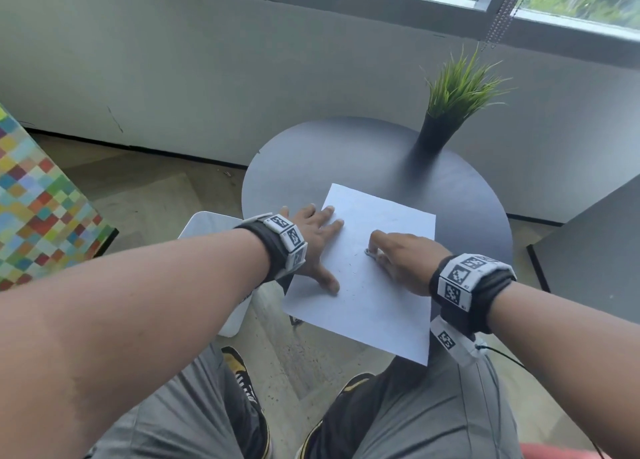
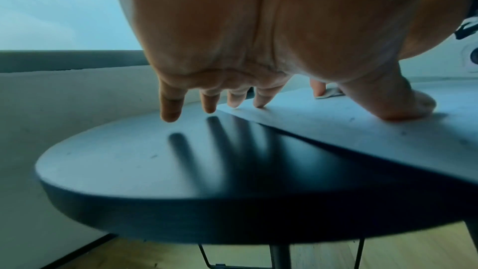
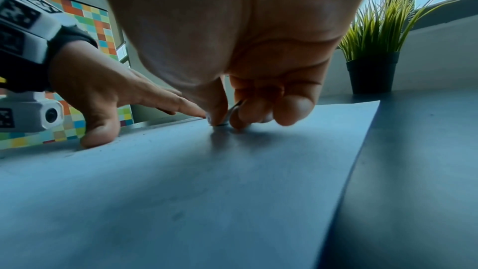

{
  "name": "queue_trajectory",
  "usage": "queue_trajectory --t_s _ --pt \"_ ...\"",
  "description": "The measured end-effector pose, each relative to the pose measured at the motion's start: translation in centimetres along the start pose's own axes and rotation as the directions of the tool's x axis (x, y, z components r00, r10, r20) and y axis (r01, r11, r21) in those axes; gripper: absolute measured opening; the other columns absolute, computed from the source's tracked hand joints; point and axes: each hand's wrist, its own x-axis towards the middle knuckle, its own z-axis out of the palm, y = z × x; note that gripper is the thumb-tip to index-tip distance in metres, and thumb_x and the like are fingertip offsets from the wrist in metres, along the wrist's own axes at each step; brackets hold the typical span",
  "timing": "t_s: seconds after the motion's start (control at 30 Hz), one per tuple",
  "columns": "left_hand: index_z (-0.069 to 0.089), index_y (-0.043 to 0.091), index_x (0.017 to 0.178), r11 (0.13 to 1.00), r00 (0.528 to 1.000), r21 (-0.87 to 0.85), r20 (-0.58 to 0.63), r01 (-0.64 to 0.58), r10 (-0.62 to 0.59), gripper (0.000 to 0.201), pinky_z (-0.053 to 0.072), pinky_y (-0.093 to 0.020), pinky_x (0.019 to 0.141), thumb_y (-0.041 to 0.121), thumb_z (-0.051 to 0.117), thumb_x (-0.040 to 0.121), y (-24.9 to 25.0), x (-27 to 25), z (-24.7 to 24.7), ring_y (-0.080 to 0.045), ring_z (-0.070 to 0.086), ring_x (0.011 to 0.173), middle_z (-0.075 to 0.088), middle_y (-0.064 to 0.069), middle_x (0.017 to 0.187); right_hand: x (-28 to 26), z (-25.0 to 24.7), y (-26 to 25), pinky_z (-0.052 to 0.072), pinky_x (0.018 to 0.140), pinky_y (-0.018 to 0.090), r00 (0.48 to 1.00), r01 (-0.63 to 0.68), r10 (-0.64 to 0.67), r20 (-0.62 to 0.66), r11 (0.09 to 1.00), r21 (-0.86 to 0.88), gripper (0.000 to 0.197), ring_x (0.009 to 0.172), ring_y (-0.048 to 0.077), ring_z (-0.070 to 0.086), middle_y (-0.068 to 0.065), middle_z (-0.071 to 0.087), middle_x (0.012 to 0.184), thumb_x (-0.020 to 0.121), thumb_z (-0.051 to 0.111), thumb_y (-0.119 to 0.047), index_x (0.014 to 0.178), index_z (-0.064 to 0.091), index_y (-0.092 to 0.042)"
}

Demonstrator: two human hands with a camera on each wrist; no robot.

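A white sheet of paper (image 1: 377, 295) lies on a round dark table (image 1: 329, 153), and its near corner overhangs the table edge above my knees. My left hand (image 1: 317, 242) lies flat with spread fingers, pressing the sheet's left edge; thumb and two fingers are on the paper (image 2: 336, 130), and the outer fingers (image 2: 170, 109) are over bare table (image 2: 124, 161). My right hand (image 1: 401, 259) is near the sheet's middle, with thumb and fingers curled to pinch a small pale object (image 1: 370, 252) against the paper (image 3: 207, 191). The small pale object (image 3: 224, 122) is mostly hidden by fingertips.
A black pot of green grass (image 1: 450, 115) stands at the table's far right. A white stool or box (image 1: 207, 226) sits left of the table, with a multicoloured chequered panel (image 1: 38, 198) farther left. A grey panel (image 1: 595, 243) stands at the right. Wall and window lie behind.
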Motion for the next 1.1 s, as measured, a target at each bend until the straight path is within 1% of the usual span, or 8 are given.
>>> queue_trajectory --t_s 0.23,0.4,0.5,0.63,0.83,0.93,1.0,1.1 --pt "-0.009 0.031 0.158 1.000 1.000 0.017 -0.011 -0.010 0.010 0.139 0.011 -0.065 0.116 0.097 0.054 0.054 0.4 -0.2 0.9 -0.029 -0.009 0.153 -0.014 0.002 0.166 -0.2 1.2 -3.9 0.042 0.059 0.036 0.950 0.311 -0.307 0.054 0.937 -0.160 0.013 0.079 0.031 0.058 -0.001 0.050 0.096 0.096 0.042 -0.027 0.108 0.038 -0.027" --pt "-0.010 0.026 0.158 1.000 0.999 0.011 0.019 -0.029 0.029 0.143 0.011 -0.071 0.114 0.097 0.056 0.053 0.3 0.0 0.5 -0.025 -0.017 0.152 -0.022 0.002 0.165 4.0 -0.7 -0.9 0.044 0.066 0.037 0.995 0.098 -0.100 -0.017 0.987 -0.127 0.011 0.089 0.031 0.059 0.001 0.054 0.098 0.096 0.038 -0.027 0.098 0.027 -0.031" --pt "-0.007 0.022 0.159 0.998 0.998 0.029 0.016 -0.055 0.054 0.145 0.011 -0.069 0.115 0.096 0.058 0.053 0.2 0.0 0.5 -0.023 -0.015 0.153 -0.018 -0.001 0.166 3.4 -0.8 -2.1 0.041 0.065 0.035 0.982 0.187 -0.181 0.054 0.974 -0.132 0.022 0.088 0.030 0.058 0.000 0.054 0.098 0.092 0.042 -0.021 0.105 0.027 -0.031" --pt "-0.007 0.021 0.159 0.996 0.997 0.039 0.020 -0.075 0.074 0.145 0.012 -0.067 0.116 0.096 0.058 0.053 -0.2 -0.5 1.0 -0.020 -0.013 0.153 -0.018 -0.001 0.166 2.0 -0.3 -3.6 0.036 0.061 0.033 0.936 0.346 -0.328 0.125 0.924 -0.166 0.012 0.077 0.028 0.052 -0.004 0.051 0.095 0.096 0.041 -0.028 0.108 0.039 -0.026" --pt "-0.008 0.024 0.159 0.997 0.998 0.040 0.017 -0.060 0.059 0.145 0.015 -0.073 0.112 0.095 0.060 0.052 0.0 -0.5 0.4 -0.022 -0.009 0.154 -0.015 -0.001 0.167 4.3 -1.1 -1.1 0.050 0.072 0.041 0.996 0.093 -0.093 0.010 0.984 -0.150 0.019 0.090 0.031 0.059 0.003 0.057 0.103 0.089 0.040 -0.020 0.104 0.032 -0.027" --pt "-0.011 0.023 0.158 0.998 0.999 0.053 0.037 -0.041 0.039 0.146 0.012 -0.073 0.112 0.095 0.059 0.052 0.1 -0.6 0.5 -0.023 -0.011 0.154 -0.018 -0.003 0.166 2.3 -0.2 -3.7 0.048 0.070 0.040 0.945 0.315 -0.298 0.133 0.940 -0.134 0.030 0.087 0.033 0.058 0.003 0.054 0.102 0.091 0.043 -0.020 0.119 0.033 -0.025" --pt "-0.013 0.022 0.158 0.997 0.999 0.067 0.043 -0.032 0.029 0.146 0.010 -0.074 0.112 0.096 0.058 0.053 0.2 -0.5 0.7 -0.023 -0.012 0.154 -0.020 -0.003 0.166 1.0 0.4 -5.0 0.044 0.063 0.038 0.885 0.452 -0.422 0.198 0.882 -0.137 0.018 0.080 0.033 0.056 0.002 0.053 0.099 0.093 0.044 -0.024 0.111 0.039 -0.025" --pt "-0.012 0.023 0.158 0.998 0.999 0.062 0.039 -0.030 0.028 0.147 0.010 -0.073 0.113 0.096 0.059 0.053 0.4 -0.5 0.6 -0.024 -0.011 0.154 -0.018 -0.004 0.166 3.1 -0.6 -2.9 0.043 0.066 0.036 0.964 0.263 -0.248 0.100 0.947 -0.183 0.015 0.089 0.031 0.059 0.003 0.056 0.104 0.092 0.043 -0.023 0.105 0.036 -0.025"
